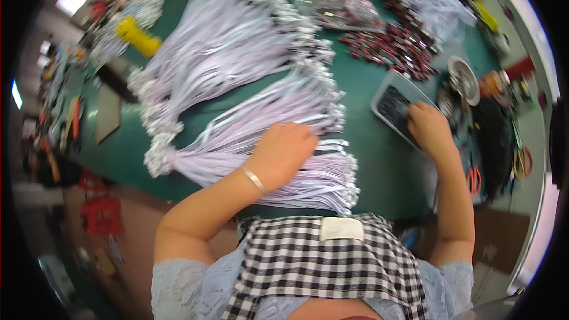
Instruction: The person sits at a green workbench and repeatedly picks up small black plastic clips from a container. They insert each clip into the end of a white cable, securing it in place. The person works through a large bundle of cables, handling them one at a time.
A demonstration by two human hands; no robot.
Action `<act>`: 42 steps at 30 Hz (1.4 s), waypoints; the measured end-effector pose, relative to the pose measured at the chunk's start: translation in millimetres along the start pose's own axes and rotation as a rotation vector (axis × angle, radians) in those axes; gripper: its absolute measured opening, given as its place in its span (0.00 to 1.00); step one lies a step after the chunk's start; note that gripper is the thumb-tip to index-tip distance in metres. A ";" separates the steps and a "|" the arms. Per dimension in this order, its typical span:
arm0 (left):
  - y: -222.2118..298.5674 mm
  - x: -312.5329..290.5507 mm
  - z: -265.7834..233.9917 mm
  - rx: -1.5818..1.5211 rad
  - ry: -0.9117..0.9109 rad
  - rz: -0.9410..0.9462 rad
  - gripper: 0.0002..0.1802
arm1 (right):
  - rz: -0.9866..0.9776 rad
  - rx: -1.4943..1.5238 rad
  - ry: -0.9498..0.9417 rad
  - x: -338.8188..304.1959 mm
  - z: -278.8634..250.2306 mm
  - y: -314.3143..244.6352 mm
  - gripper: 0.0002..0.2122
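Note:
Long bundles of white flat cords [231, 53] with pale end pieces lie fanned across the green table, gathered at their left ends. My left hand [281, 157], with a bracelet at the wrist, rests on the nearer bundle of white cords [249, 115]. Its fingers are curled down around cords near their right ends; the fingertips are hidden. To the right, my right hand [430, 127] reaches into a clear plastic box [379, 105] of small black parts [393, 106]. Those fingers are bent together over the parts, and whatever is between them cannot be made out.
Beyond the box lie a heap of small red and silver parts [394, 47] and a clear bag [338, 6] of similar pieces. At the right stand a pale round dish [463, 80] and orange-handled scissors [523, 163]. A yellow spool-like object [137, 35] lies far left.

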State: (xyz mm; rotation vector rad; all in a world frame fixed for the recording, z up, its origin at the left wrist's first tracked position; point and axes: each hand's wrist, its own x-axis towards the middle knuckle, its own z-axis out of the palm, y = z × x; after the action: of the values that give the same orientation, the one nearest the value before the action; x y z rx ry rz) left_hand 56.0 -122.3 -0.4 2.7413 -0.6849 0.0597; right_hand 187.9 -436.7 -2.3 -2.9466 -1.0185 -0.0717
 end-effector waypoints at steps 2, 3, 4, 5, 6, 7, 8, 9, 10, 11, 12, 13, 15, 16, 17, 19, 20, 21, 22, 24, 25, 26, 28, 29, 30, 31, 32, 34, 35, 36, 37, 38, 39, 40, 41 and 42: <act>-2.4 0.4 3.9 0.047 0.011 0.028 0.07 | 0.005 0.000 0.002 -3.8 0.3 -1.5 0.04; -1.7 1.1 4.2 0.066 0.043 0.041 0.06 | 0.000 0.024 0.033 -5.6 2.8 -1.5 0.03; -0.5 2.1 3.1 0.055 0.066 0.036 0.06 | -0.003 0.019 0.041 -9.0 6.2 3.2 0.02; 1.4 3.0 3.0 0.043 0.088 0.031 0.06 | 0.012 0.031 0.021 -7.8 2.7 1.7 0.03; 3.5 4.5 1.9 0.016 0.120 0.042 0.06 | 0.027 0.061 0.066 -7.1 -4.8 0.5 0.04; 4.6 4.4 -1.6 -0.041 0.100 -0.001 0.07 | 0.046 0.091 0.110 -6.4 -11.6 -0.3 0.05; 5.4 4.2 -7.2 -0.142 0.062 -0.087 0.08 | 0.070 0.122 0.155 -6.4 -18.3 -0.8 0.05; 7.0 6.8 -10.7 -0.252 0.020 -0.158 0.08 | 0.083 0.160 0.216 -10.9 -26.5 -3.1 0.06; 7.8 6.2 -13.5 -0.354 -0.020 -0.243 0.09 | 0.084 0.300 0.187 -11.8 -34.7 -12.2 0.05; 8.1 5.3 -13.6 -0.409 0.030 -0.240 0.09 | 0.087 0.438 0.156 -13.7 -43.3 -26.3 0.05; 8.9 3.6 -14.6 -0.463 0.080 -0.235 0.10 | 0.092 0.577 0.126 -16.3 -49.2 -42.2 0.06; 9.7 3.6 -16.1 -0.515 0.127 -0.226 0.10 | 0.043 0.686 0.120 -18.7 -47.7 -57.1 0.06; 17.0 8.1 -32.1 -0.485 0.008 -0.270 0.11 | 0.035 0.842 -0.033 -21.0 -36.7 -80.1 0.06; 20.1 10.8 -38.1 -0.471 -0.052 -0.289 0.11 | 0.006 0.860 -0.048 -19.5 -32.3 -91.6 0.05; 21.8 11.5 -38.6 -0.468 -0.025 -0.265 0.11 | 0.017 0.876 -0.029 -17.3 -26.5 -102.5 0.06; 25.5 9.4 -38.0 -0.461 0.032 -0.226 0.12 | -0.009 0.885 0.026 -10.9 -22.1 -124.2 0.07; 26.1 9.8 -34.0 -0.476 0.064 -0.214 0.12 | -0.040 0.878 0.066 -8.1 -21.9 -133.9 0.08; 25.7 9.9 -27.7 -0.487 0.097 -0.207 0.12 | -0.075 0.874 0.105 -5.5 -20.6 -139.7 0.08; 24.8 9.3 -22.4 -0.498 0.129 -0.198 0.12 | -0.075 0.897 0.123 -4.5 -17.4 -141.7 0.09; 22.8 7.1 -16.0 -0.529 0.153 -0.199 0.12 | -0.067 0.940 0.160 -5.0 -11.9 -144.5 0.11; 21.6 6.2 -13.6 -0.547 0.165 -0.198 0.11 | -0.093 0.909 0.165 -5.7 -12.0 -144.6 0.10; 20.3 5.4 -11.7 -0.558 0.165 -0.191 0.12 | -0.118 0.879 0.170 -6.7 -12.3 -143.9 0.10; 19.6 4.1 -7.7 -0.586 0.163 -0.175 0.12 | -0.010 1.055 0.123 -11.5 -9.7 -139.3 0.09; 19.4 3.1 -6.8 -0.591 0.187 -0.162 0.11 | 0.125 1.260 0.070 -13.9 -5.8 -135.1 0.08; 19.5 2.4 -5.9 -0.596 0.208 -0.146 0.11 | 0.267 1.461 0.015 -15.8 -3.5 -132.6 0.08; 19.6 1.6 -5.3 -0.601 0.230 -0.132 0.11 | 0.307 1.603 0.057 -14.2 -7.6 -136.8 0.07; 20.3 1.0 -5.2 -0.575 0.236 -0.125 0.10 | 0.295 1.661 0.004 -14.9 -4.4 -137.2 0.07; 22.2 2.9 -7.3 -0.522 0.244 -0.101 0.10 | 0.272 1.776 -0.092 -16.5 7.8 -137.5 0.07; 21.7 2.7 -7.2 -0.486 0.262 -0.070 0.10 | 0.277 1.809 -0.072 -18.0 14.4 -139.2 0.06; 21.0 0.9 -4.5 -0.456 0.279 -0.041 0.10 | 0.328 1.854 -0.133 -18.2 11.2 -141.0 0.05; 20.1 -0.9 -2.0 -0.427 0.295 -0.011 0.10 | 0.381 1.899 -0.192 -16.1 4.9 -144.4 0.05; 19.0 -3.0 0.0 -0.395 0.284 -0.005 0.10 | 0.436 1.943 -0.250 -14.1 1.3 -147.4 0.05; 19.0 -4.4 1.9 -0.367 0.271 0.009 0.10 | 0.428 1.894 -0.231 -15.3 0.1 -148.5 0.04; 19.3 -5.1 2.8 -0.339 0.257 0.024 0.11 | 0.422 1.846 -0.211 -16.7 -0.8 -149.1 0.04; 20.4 -3.9 1.8 -0.372 0.270 0.010 0.11 | 0.420 1.797 -0.191 -17.7 -1.4 -148.0 0.04; 22.9 -1.8 -1.6 -0.408 0.280 0.000 0.12 | 0.326 1.616 -0.078 -18.9 -2.1 -145.5 0.05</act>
State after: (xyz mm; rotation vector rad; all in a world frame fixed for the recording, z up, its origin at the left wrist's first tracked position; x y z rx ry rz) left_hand 43.8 -140.1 7.6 2.2844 -0.5473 0.2676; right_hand 83.1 -334.0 -0.1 -1.5287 -0.2281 0.5695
